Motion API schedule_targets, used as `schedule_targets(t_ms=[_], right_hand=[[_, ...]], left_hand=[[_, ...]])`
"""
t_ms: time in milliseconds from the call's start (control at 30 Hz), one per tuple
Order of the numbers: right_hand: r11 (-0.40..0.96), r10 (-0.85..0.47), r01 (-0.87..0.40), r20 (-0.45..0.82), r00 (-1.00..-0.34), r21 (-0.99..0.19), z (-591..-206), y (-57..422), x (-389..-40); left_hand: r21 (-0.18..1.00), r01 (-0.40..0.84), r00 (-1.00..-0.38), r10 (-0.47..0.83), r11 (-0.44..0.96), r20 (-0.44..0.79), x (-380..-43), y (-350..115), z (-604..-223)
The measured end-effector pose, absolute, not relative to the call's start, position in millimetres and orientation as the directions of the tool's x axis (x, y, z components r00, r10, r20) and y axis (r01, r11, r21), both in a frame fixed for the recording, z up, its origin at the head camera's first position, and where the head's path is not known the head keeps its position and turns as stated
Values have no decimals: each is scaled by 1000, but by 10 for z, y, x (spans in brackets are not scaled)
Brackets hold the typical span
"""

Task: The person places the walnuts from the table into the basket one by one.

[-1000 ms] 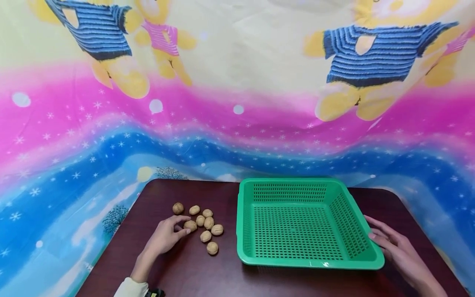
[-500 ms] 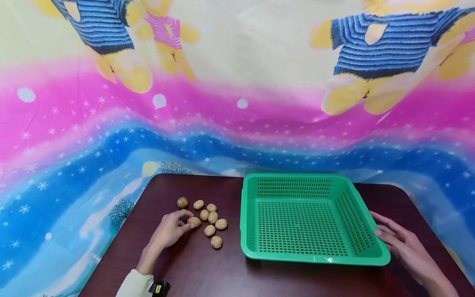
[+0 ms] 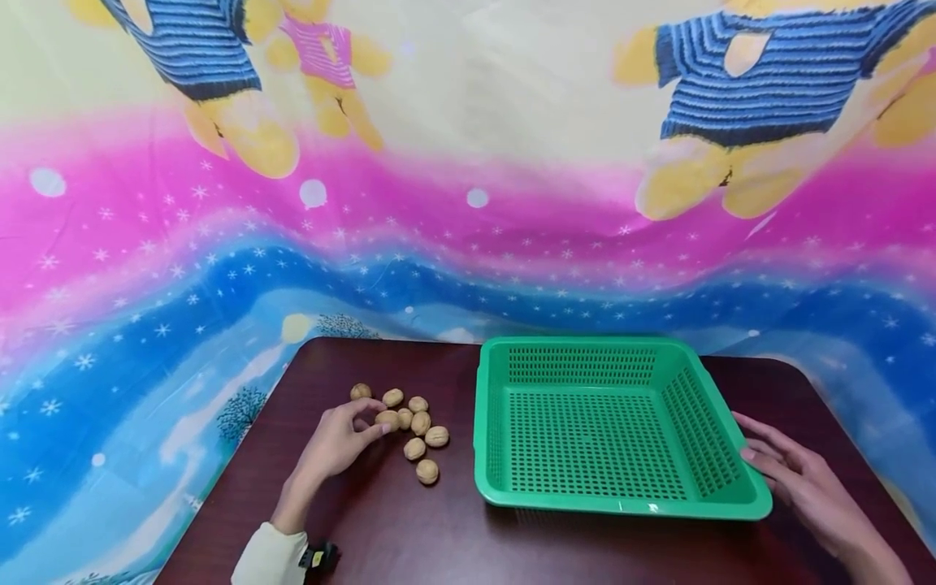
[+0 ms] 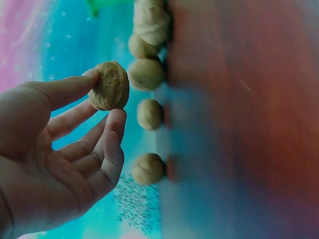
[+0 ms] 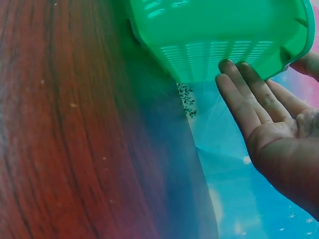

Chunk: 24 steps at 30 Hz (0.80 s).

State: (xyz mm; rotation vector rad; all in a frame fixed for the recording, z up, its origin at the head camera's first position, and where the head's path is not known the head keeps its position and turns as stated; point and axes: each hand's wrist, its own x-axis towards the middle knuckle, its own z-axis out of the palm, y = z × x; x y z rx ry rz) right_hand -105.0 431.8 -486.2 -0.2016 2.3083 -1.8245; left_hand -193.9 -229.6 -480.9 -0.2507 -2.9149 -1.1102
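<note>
My left hand (image 3: 338, 439) pinches a light brown walnut (image 4: 110, 85) between thumb and fingertips. In the left wrist view a gap shows between this walnut and the others behind it. Several more walnuts (image 3: 420, 423) lie loosely grouped on the table just beyond and right of that hand, one of them (image 3: 427, 471) nearer the front. My right hand (image 3: 800, 479) is at the right side of a green plastic basket (image 3: 621, 505). Its thumb rests at the rim, and its nearly straight fingers (image 5: 238, 102) touch the slotted outer wall.
The dark red-brown table (image 3: 409, 528) has rounded far corners. Right behind it hangs a cloth (image 3: 453, 244) printed with bears and snowflakes. A black band (image 3: 318, 557) is on the left wrist, by a white sleeve (image 3: 270, 554).
My left hand has taken the walnut up slightly, away from its earlier place and closer to the others. The right hand stays at the basket. The head view has shifted a little.
</note>
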Motion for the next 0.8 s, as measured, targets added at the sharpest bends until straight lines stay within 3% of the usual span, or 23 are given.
schedule_targets(t_ms=[200,400,800], right_hand=[[362,-202,-16,-62,-977,-932,-4786,4317,-1047],[438,-176,-2,-84,-981,-899,-4736,4290,-1049],[399,-221,-18,-77,-972,-917,-4692,4296,-1017]], left_hand=[[661,229,-974,173,715,150,-2002,-2099,-4629],[720,250,-967,203,647,154,-2093,-1817,-4480],[754,308,-947,263,581,184,-2229,-1268,-4228]])
